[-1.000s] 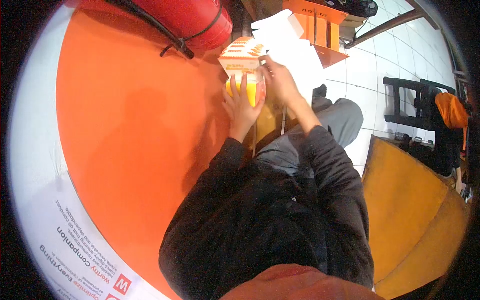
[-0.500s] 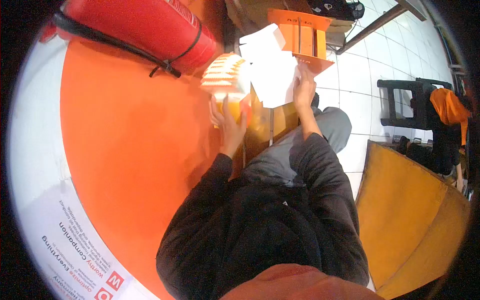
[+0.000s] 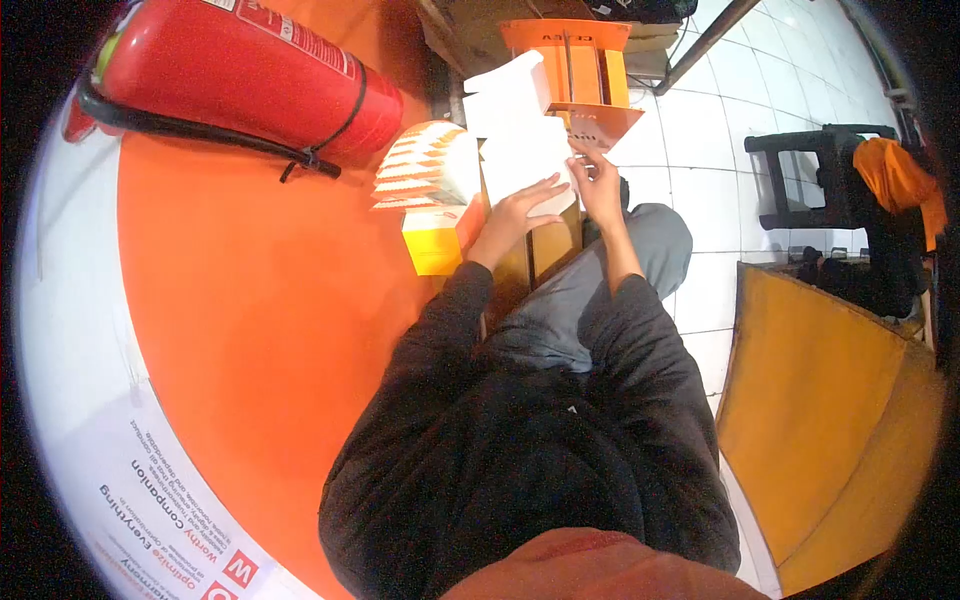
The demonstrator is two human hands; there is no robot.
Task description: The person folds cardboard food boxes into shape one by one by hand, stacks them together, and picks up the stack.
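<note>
A white cardboard carton blank [image 3: 525, 155], partly unfolded and overexposed, lies in front of me at the top centre. My left hand [image 3: 515, 218] rests on its near edge with the fingers stretched out across a flap. At the right edge of the blank, my right hand [image 3: 598, 190] has its fingers bent and pinched on the card. Left of the blank, a nested stack of orange-and-white cartons [image 3: 425, 165] leans on its side. Just below that stack sits a small yellow-and-orange box [image 3: 432, 240], close to my left wrist but apart from it.
A red fire extinguisher [image 3: 240, 75] lies at the upper left on the orange surface [image 3: 260, 320]. Beyond the blank stands an orange slotted holder [image 3: 585, 75]. Right are a black stool [image 3: 790, 180], an orange cloth [image 3: 890, 180] and a yellow-brown panel [image 3: 810, 400].
My left hand has let go of the small yellow box by the stack and moved right onto the white blank. My right hand has shifted slightly down along the blank's right edge.
</note>
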